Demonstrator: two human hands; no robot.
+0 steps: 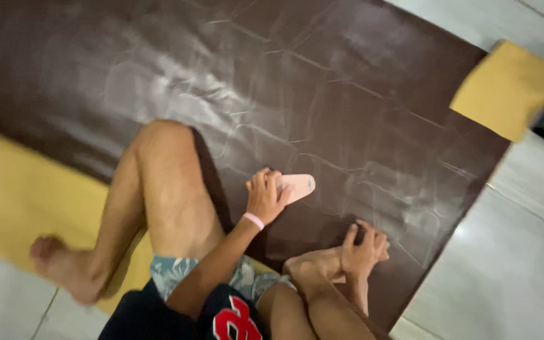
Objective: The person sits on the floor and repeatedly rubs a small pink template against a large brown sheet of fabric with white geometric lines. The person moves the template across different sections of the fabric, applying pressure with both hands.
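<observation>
My left hand, with a pink band on its wrist, presses its fingers on one end of a flat pink template. The template lies on a dark brown leather sheet marked with faint traced outlines. My right hand rests low on the sheet beside my right foot. Its fingers are curled, and something small and dark may sit between them, but blur hides it. I sit on the sheet with my left knee raised just left of the left hand.
A yellow layer shows under the sheet at the left, and a folded-up yellow corner lies at the upper right. Pale floor tiles run along the right. My left foot rests at the lower left.
</observation>
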